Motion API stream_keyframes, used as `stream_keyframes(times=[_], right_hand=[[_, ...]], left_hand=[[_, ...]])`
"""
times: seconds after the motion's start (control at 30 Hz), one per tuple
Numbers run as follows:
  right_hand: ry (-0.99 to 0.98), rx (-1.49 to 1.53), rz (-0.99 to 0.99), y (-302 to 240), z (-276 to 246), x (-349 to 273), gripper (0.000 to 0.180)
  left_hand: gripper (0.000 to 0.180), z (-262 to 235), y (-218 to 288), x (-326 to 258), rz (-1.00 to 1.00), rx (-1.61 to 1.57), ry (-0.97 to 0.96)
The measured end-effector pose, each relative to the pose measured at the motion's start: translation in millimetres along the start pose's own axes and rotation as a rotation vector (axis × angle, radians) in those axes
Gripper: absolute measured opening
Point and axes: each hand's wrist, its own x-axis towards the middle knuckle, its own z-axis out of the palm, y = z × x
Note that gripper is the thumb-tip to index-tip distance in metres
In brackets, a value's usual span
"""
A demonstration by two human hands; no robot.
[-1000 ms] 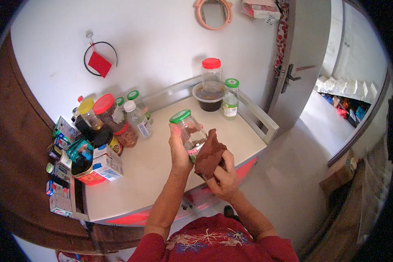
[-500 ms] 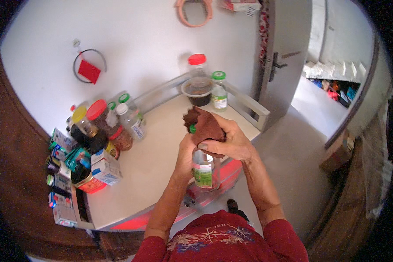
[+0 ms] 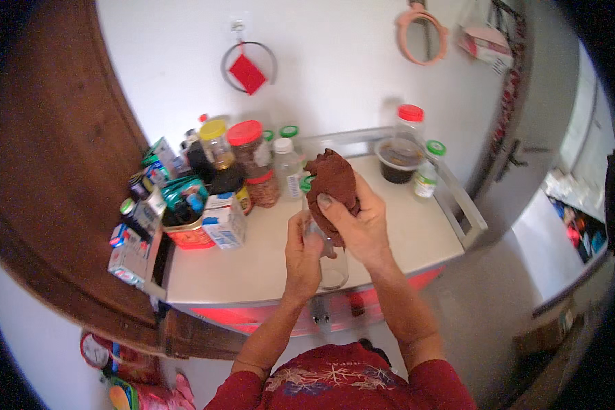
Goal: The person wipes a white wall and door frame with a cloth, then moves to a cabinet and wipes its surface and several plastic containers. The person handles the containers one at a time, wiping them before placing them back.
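Observation:
In front of me, above the near part of the cabinet top, I hold a clear glass jar [image 3: 335,273]. My left hand [image 3: 303,258] is closed round its side, partly blurred. My right hand [image 3: 363,229] grips a reddish-brown cloth [image 3: 333,186], its thumb pressed on the front. The cloth drapes over the jar's upper part and hides most of it. A bit of the green lid [image 3: 307,183] peeks out at the cloth's left edge.
Jars, bottles and boxes crowd the left of the cream cabinet top [image 3: 266,272], among them a red-lidded jar [image 3: 251,147] and a white carton [image 3: 223,222]. At the back right stand a bowl of dark liquid [image 3: 396,171] and a green-lidded jar [image 3: 427,176]. A low rail [image 3: 461,208] edges the top.
The view has swung left, bringing the dark wooden door further in. The jar has turned, so its label no longer shows. My right hand and the cloth have shifted on it.

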Motion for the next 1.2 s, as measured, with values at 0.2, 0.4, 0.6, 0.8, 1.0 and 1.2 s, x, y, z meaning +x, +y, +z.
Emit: stream_keyframes(times=[0.2, 0.4, 0.6, 0.8, 1.0, 1.2], right_hand=[[-0.246, -0.391, -0.203, 37, 44, -36, 0.044], [-0.506, -0.535, -0.519, 31, 59, -53, 0.066], [-0.767, 0.211, 0.166, 20, 82, -10, 0.039], [-0.937, 0.1, -0.088, 20, 77, -43, 0.048], [-0.752, -0.038, -0.416, 21, 39, -114, 0.065], [-0.417, 0.327, 0.299, 49, 42, -138, 0.04]], left_hand=[[0.051, -53, -2, 1, 0.038, -0.355, 0.318], [0.06, -67, 4, -34, 0.244, -0.387, 0.363], [0.062, -44, 0, -78, 0.173, -0.179, 0.755], [0.072, -30, 21, -92, 0.284, -0.335, 0.955], [0.065, -29, 24, -111, 0.502, -0.487, 0.991], [0.064, -26, 2, -105, 0.436, -0.301, 1.052]])
